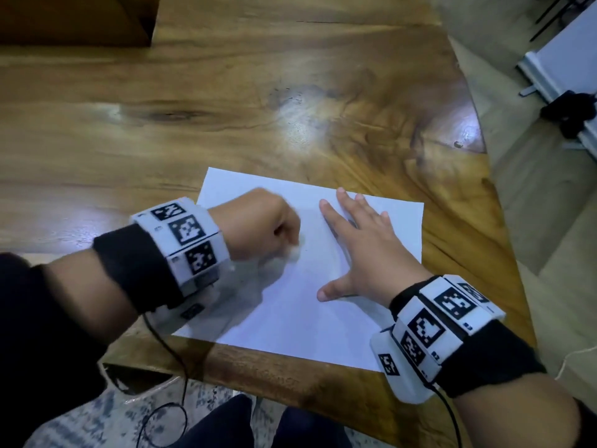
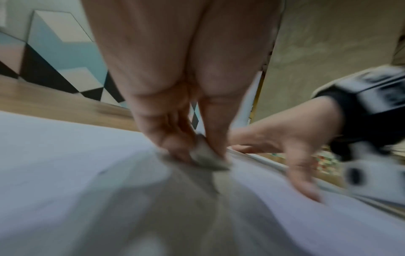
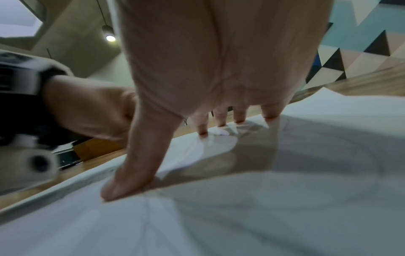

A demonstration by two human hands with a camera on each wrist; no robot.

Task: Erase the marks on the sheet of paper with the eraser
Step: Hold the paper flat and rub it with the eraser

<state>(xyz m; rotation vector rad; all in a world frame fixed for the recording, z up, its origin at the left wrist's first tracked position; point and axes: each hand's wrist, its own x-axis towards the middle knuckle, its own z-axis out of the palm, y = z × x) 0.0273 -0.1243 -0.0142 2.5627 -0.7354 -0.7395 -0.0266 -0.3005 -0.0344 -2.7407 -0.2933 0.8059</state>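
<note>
A white sheet of paper [image 1: 290, 312] lies on the wooden table [image 1: 226, 124] near its front edge. My left hand [image 1: 261, 226] is curled over the sheet's left part and pinches a small pale eraser [image 2: 203, 155] between thumb and fingers, its lower end pressed on the paper [image 2: 65, 173]. In the head view the eraser [image 1: 294, 253] shows only as a blur below the fist. My right hand [image 1: 358, 250] lies flat on the sheet's right part, fingers spread, with the thumb [image 3: 129, 176] pressing down on the paper [image 3: 241, 216]. No marks are plainly readable.
The table's right edge curves away toward a pale floor [image 1: 549, 221]. A white stand with black parts [image 1: 568, 92] is on the floor at the far right. A dark wooden piece [image 1: 74, 17] sits at the table's far left. Thin cables [image 1: 168, 399] hang by my knees.
</note>
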